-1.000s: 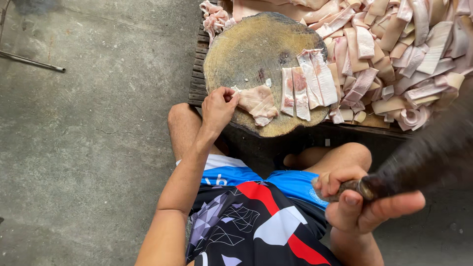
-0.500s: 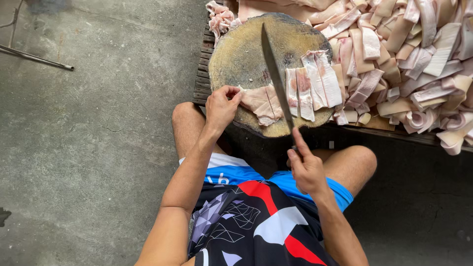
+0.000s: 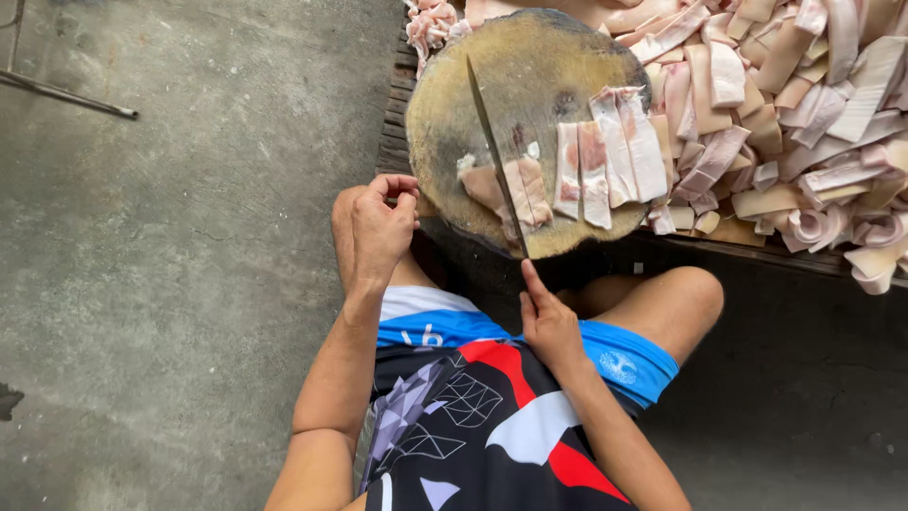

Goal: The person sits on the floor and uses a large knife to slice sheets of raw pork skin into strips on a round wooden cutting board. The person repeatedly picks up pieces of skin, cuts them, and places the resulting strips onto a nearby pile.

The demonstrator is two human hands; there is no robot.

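Our right hand [image 3: 549, 322] grips the handle of a long knife [image 3: 494, 151], whose blade lies across the round chopping block [image 3: 492, 85], over a piece of pork skin [image 3: 511, 189]. Our left hand [image 3: 378, 222], fingers curled in and holding nothing, rests just left of the block. Cut strips [image 3: 605, 151] lie right of the blade.

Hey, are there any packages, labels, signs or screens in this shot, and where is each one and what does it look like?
No packages, signs or screens in view.
Round emblem: on the blue shorts over the person's right thigh, a small pale circle.
White marking: on the blue shorts band near the left knee, small and partly hidden.
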